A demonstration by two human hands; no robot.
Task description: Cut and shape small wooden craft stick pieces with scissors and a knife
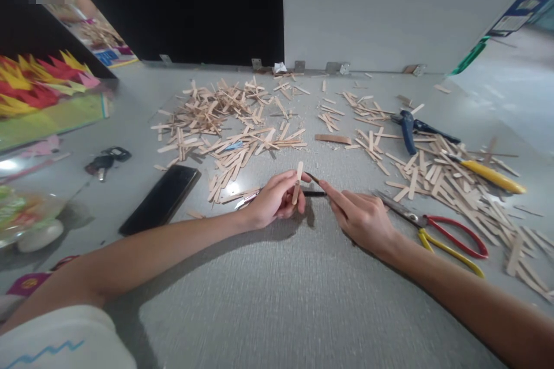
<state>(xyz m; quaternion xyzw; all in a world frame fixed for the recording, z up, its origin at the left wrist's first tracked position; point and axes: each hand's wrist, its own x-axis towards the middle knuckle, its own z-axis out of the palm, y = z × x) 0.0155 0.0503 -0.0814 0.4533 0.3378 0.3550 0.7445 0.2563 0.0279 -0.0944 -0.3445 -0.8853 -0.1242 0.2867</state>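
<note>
My left hand (277, 199) pinches a short wooden craft stick (298, 181) upright between thumb and fingers. My right hand (361, 213) is closed, its index finger stretched along a thin dark tool (312, 177) whose tip reaches toward the stick; its kind I cannot make out. Beneath, between the hands, lies a slim black object (314, 193), partly hidden by the fingers. Close to my right hand, scissors (418, 220) with one red and one yellow handle lie on the grey table (277, 300). A black phone (160, 199) lies left of my left hand.
Cut craft sticks (216, 106) are heaped beyond my hands, with more (459, 196) at right. Blue-handled pliers (407, 131) and a yellow-handled tool (493, 176) lie among them. Keys (106, 161) lie at left. Upright black (182, 6) and white (389, 11) panels border the back.
</note>
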